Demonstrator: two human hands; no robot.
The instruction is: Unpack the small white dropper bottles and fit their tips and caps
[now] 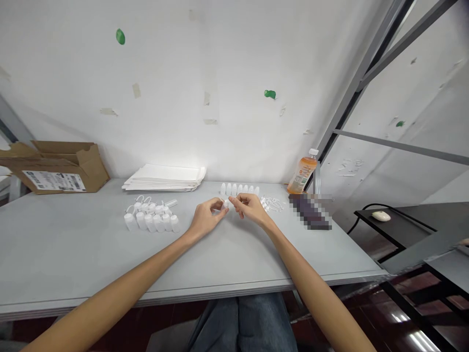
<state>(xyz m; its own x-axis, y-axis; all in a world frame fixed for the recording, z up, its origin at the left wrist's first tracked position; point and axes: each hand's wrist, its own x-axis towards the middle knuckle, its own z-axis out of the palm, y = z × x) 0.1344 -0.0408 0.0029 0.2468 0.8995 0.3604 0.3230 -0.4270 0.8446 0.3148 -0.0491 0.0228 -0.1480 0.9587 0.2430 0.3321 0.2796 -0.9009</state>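
Grey table (66, 234) holds seven small white bottles (239, 189) in a row behind the hands. Fingers of the left hand (208, 217) and right hand (249, 208) are together, pinching one small white piece (225, 203).

Work bay: a white-painted wall (198, 63), marked with tape scraps (136, 90) and green marks (120, 36), rises behind a pale grey table (73, 259). Right: a grey steel frame (361, 83) stands before a dark side table (394, 227) (a white computer mouse (381, 216) rests on it). Below: a glossy reddish floor (414, 313) reflects overhead light.
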